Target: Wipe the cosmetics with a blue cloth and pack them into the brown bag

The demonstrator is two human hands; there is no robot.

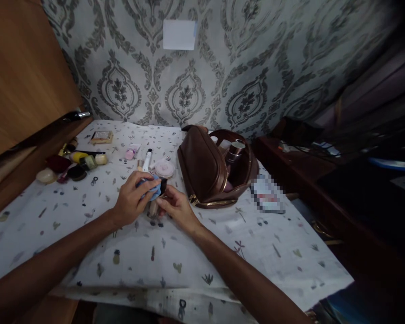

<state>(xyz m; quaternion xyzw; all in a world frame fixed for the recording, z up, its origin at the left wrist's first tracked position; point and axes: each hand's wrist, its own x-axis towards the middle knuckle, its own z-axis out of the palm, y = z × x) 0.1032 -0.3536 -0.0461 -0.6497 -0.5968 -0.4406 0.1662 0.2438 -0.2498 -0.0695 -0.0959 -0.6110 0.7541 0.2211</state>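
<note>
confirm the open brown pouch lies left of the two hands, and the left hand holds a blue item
Wrong side: the head view shows the open brown pouch lying to the right of the left hand and the right hand. The left hand does hold a blue item.

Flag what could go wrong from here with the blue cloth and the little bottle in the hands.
1. The dark-capped bottle is pinched only by the right hand at the fingertips while the left hand holds the blue cloth against its top; it may slip or leak onto the printed tablecloth.
2. The round compact and white tube lie just behind; a nudge could scatter them.
3. The brown bag stands open; a bump may spill it.
</note>
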